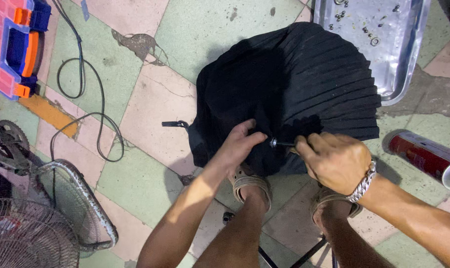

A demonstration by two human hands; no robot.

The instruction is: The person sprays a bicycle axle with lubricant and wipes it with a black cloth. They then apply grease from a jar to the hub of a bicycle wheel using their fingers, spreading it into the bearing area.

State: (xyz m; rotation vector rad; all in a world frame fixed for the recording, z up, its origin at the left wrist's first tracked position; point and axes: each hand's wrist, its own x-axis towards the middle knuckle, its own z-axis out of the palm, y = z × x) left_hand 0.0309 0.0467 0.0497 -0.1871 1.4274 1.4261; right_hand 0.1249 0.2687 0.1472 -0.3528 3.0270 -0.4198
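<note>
Hands at work on a black ribbed housing, round and finned, set on the tiled floor just ahead of two sandalled feet. Left hand pressed on the near edge of the housing, fingers narrow and curled over the rim, thumb reaching toward a small silvery tool tip. Right hand closed round the handle of a screwdriver — only a short dark shaft and the metal tip showing beyond the knuckles, laid roughly level and pointing left, tip touching the housing just beside the left thumb. Silver chain bracelet on the right wrist.

Beyond the housing, at the upper right, a shiny metal tray with small screws and washers scattered in it, its near corner just beside the housing's far edge. Red cylindrical can with a silver end lying on its side to the right, near the right forearm. Black cable looping over the tiles on the left. Pink and blue parts box with orange latches at the upper left corner. Wire fan guards at the lower left — well apart from both hands.
</note>
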